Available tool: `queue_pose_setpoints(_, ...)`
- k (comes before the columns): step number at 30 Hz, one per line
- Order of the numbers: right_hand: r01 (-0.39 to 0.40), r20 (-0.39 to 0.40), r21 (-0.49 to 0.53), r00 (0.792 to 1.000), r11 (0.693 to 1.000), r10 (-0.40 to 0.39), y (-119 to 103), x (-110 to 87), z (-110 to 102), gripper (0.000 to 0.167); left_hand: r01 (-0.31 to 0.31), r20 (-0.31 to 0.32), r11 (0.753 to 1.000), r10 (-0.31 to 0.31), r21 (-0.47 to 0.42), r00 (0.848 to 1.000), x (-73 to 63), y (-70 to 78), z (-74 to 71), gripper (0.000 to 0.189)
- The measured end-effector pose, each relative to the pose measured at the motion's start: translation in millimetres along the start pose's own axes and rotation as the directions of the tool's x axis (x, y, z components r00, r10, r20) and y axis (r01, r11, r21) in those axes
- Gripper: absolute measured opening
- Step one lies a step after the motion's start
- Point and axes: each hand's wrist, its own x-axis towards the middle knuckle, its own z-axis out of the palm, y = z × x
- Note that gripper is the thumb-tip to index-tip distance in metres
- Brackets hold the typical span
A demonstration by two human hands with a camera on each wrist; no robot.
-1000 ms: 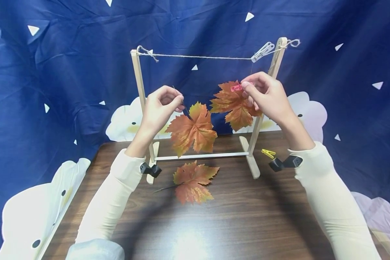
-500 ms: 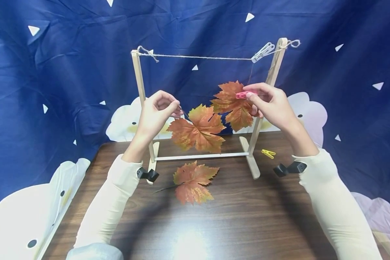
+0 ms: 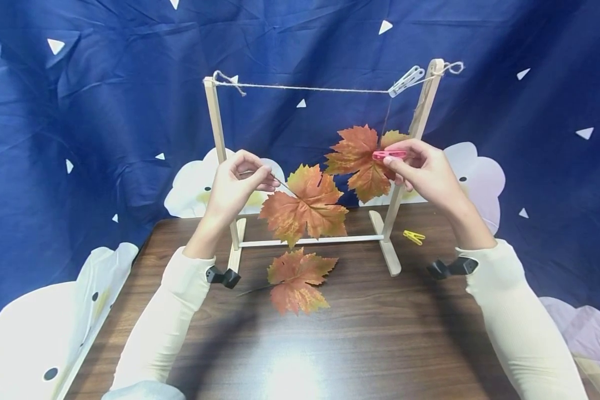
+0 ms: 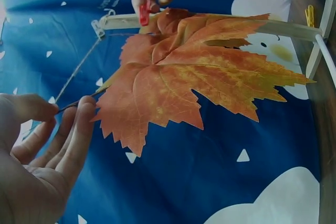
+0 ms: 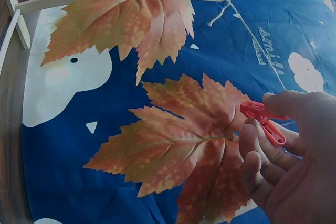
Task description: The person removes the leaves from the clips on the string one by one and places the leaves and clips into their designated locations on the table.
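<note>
as the left hand (image 3: 235, 186) pinches a maple leaf (image 3: 306, 209) and the right hand (image 3: 430, 175) a clothespin (image 3: 384, 155), hanging seems underway, requiring lifting to twine (image 3: 305, 88).

leaves (image 3: 305, 208): orange, yellow-green | clip (image 3: 382, 155): pink-red | tabletop (image 3: 360, 322): brown, wood-grained | backdrop (image 3: 130, 111): blue, white triangles (image 3: 385, 26)

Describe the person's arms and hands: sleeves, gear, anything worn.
The left hand and right hand wear no gloves. The left sleeve and right sleeve are cream; pale blue-grey cloth meets the left one. Each wrist has black gear: a left device and a right device.
</note>
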Motion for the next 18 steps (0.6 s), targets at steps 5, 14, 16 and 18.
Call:
queue_pose_setpoints(5,-0.013,0.009,0.003,1.0,1.0,0.013,6.5,-3.9,-2.6,0.03,0.004,-0.009,1.0,-0.005,-0.013,1.0,-4.1,-2.9,-4.5,0.01)
queue_pose_setpoints(14,-0.041,-0.013,0.006,0.999,0.999,0.041,21.0,-12.4,-10.1,0.026,-0.011,-0.002,0.998,0.01,-0.064,1.0,-12.3,-11.8,-12.5,0.013)
queue_pose_setpoints(16,-0.041,-0.02,0.02,0.999,0.999,0.041,25.1,-14.6,-12.9,0.023,-0.006,-0.002,0.996,0.005,-0.088,1.0,-14.7,-13.5,-14.0,0.013)
queue_pose_setpoints(18,-0.041,-0.027,0.025,0.999,0.999,0.041,28.0,-17.2,-15.1,0.022,0.003,-0.006,0.994,-0.004,-0.105,1.0,-17.1,-15.5,-15.5,0.015)
